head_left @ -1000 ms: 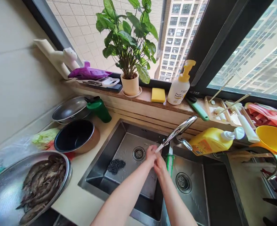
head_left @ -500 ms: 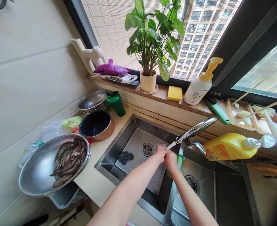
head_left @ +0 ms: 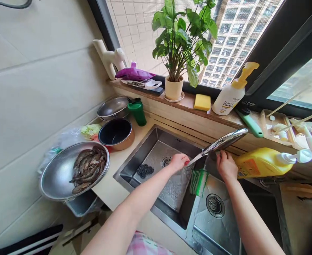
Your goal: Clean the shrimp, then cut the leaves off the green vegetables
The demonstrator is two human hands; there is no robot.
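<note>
My left hand [head_left: 178, 162] hangs over the left basin of the steel sink [head_left: 134, 156], fingers curled in, under the tip of the chrome faucet [head_left: 225, 141] where water runs. My right hand [head_left: 226, 165] is off to the right, closed around the faucet handle at the base of the spout, which the hand hides. A green-striped cloth [head_left: 198, 181] hangs over the divider between the two basins, between my hands. A black scouring pad [head_left: 144, 170] lies in the left basin.
A steel bowl [head_left: 52, 173] of shrimp [head_left: 88, 166] and a dark pot [head_left: 115, 132] stand on the left counter. A yellow detergent bottle [head_left: 262, 162] lies right of the faucet. On the sill are a potted plant [head_left: 183, 39], a sponge [head_left: 202, 102] and a pump bottle [head_left: 228, 97].
My hands were rubbing together under the water. Now they are apart: the right has gone right to the faucet handle, the left stays under the spout. The view has shifted left.
</note>
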